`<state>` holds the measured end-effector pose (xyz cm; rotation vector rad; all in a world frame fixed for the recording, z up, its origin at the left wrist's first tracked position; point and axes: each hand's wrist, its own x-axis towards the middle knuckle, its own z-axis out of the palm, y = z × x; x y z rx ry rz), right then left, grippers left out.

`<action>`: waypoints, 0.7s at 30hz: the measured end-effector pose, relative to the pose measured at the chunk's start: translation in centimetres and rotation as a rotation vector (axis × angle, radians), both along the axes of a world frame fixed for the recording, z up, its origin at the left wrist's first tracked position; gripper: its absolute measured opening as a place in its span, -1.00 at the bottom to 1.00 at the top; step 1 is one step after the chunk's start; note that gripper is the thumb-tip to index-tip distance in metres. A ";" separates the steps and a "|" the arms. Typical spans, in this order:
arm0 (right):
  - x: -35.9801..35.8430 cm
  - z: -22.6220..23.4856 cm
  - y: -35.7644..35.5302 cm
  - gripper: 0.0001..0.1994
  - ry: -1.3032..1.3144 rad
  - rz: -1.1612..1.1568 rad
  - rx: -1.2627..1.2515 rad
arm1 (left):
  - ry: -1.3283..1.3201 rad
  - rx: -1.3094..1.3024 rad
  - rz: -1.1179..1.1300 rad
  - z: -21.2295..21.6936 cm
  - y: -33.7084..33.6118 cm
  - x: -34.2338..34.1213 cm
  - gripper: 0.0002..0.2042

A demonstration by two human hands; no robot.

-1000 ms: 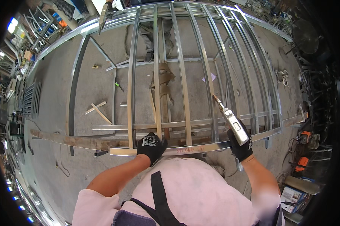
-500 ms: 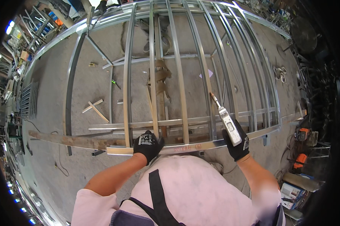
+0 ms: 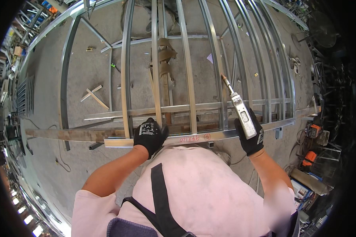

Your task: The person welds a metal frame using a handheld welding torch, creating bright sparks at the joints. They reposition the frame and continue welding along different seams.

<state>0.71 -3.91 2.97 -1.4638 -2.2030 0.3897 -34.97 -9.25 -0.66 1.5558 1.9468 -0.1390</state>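
Note:
My left hand [image 3: 149, 136], in a black work glove, is closed over the near rail [image 3: 182, 140] of a metal frame, beside the foot of one of its long bars [image 3: 155, 79]. The rail is a shiny square tube with red handwriting on it. In my gloved right hand [image 3: 253, 138] is a silver welding gun [image 3: 241, 110] with a slim neck and a copper tip. The gun points away from me, its tip over a long bar [image 3: 214, 51]. From this view I cannot tell whether tip and bar touch. The fingers under the gun are partly hidden.
A cross tube [image 3: 209, 106] runs under the long bars. Below on the concrete floor lie crossed metal offcuts [image 3: 94, 96] and a green-handled tool [image 3: 114, 66]. Orange tools [image 3: 309, 158] stand at the right. A stack of grey bars [image 3: 26, 96] is at the left.
The whole view has shifted, so the frame and both hands sit higher in the picture. My left hand stays on the rail, and my right still holds the welding gun.

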 end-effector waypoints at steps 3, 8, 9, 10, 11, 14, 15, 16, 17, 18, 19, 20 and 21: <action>0.0 0.0 0.0 -0.55 -0.026 0.002 0.007 | 0.039 -0.054 -0.064 0.2 0.1 0.0 -0.45; -0.1 -0.1 0.0 -0.56 -0.045 -0.001 0.036 | 0.029 -0.060 -0.059 0.4 0.2 0.0 -0.45; -0.1 -0.2 0.0 -0.56 -0.016 -0.014 0.016 | 0.025 -0.063 -0.041 0.5 0.2 0.0 -0.45; -0.1 -0.2 0.0 -0.56 -0.003 -0.026 0.005 | 0.027 -0.050 -0.046 0.5 0.2 0.1 -0.46; -0.1 -0.2 0.0 -0.56 -0.008 -0.033 0.002 | 0.027 -0.045 -0.038 0.6 0.1 0.1 -0.46; -0.1 -0.3 0.0 -0.55 0.001 -0.037 0.008 | 0.037 -0.026 -0.047 0.7 0.0 0.1 -0.46; -0.1 -0.3 0.0 -0.54 -0.001 -0.045 0.013 | 0.043 -0.021 -0.049 0.7 0.0 0.1 -0.47; -0.1 -0.4 0.0 -0.55 0.027 -0.051 -0.002 | 0.043 -0.024 -0.057 0.7 0.0 0.0 -0.46; -0.1 -0.4 0.0 -0.55 0.035 -0.061 -0.022 | 0.042 -0.030 -0.057 0.7 0.1 0.0 -0.46; -0.1 -0.5 -0.1 -0.55 0.043 -0.071 -0.041 | 0.044 -0.035 -0.049 0.6 0.0 0.0 -0.46; 0.0 -0.6 -0.1 -0.54 0.041 -0.047 -0.022 | 0.054 -0.023 -0.046 0.7 -0.1 0.0 -0.41; 0.0 -0.6 -0.1 -0.54 0.061 -0.052 -0.037 | 0.044 0.003 -0.047 0.7 -0.3 -0.1 -0.39; 0.0 -0.7 -0.1 -0.53 0.071 -0.060 -0.042 | 0.043 0.029 -0.043 0.9 -0.5 -0.1 -0.37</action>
